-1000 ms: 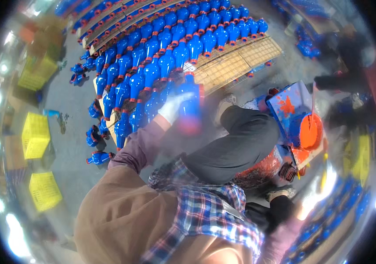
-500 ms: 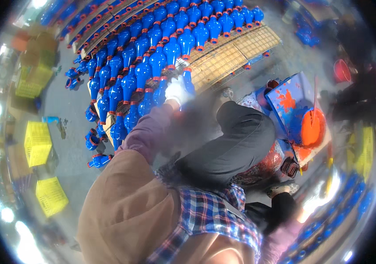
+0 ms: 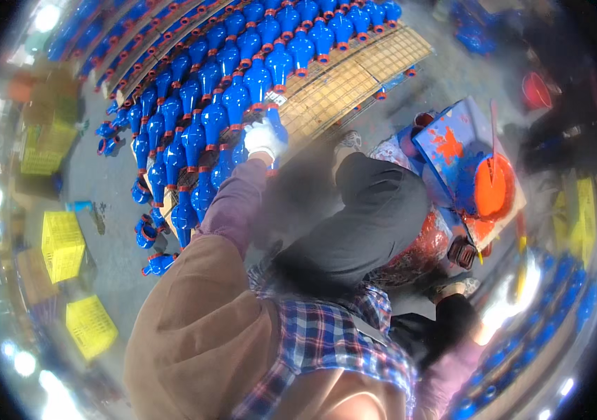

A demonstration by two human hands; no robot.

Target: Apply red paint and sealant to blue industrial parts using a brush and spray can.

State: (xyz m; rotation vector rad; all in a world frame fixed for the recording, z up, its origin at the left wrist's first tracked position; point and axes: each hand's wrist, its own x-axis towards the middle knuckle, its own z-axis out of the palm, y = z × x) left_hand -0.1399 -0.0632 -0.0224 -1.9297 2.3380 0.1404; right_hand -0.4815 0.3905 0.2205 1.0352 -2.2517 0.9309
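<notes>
Now, the left hand [image 3: 262,138] is closed around a blue bottle-shaped fitting [image 3: 279,127] with red ends, near the wooden pallet's [image 3: 358,70] edge; I think it should be kept straight, without rubbing the neighbouring fittings [image 3: 235,105]. The right hand [image 3: 507,299] grips a yellow-handled tool [image 3: 521,281].

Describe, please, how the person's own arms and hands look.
The left hand and the right hand wear white gloves; glare hides detail on the right one. Both lower sleeves are mauve, and brown cloth covers the left upper arm.
</notes>
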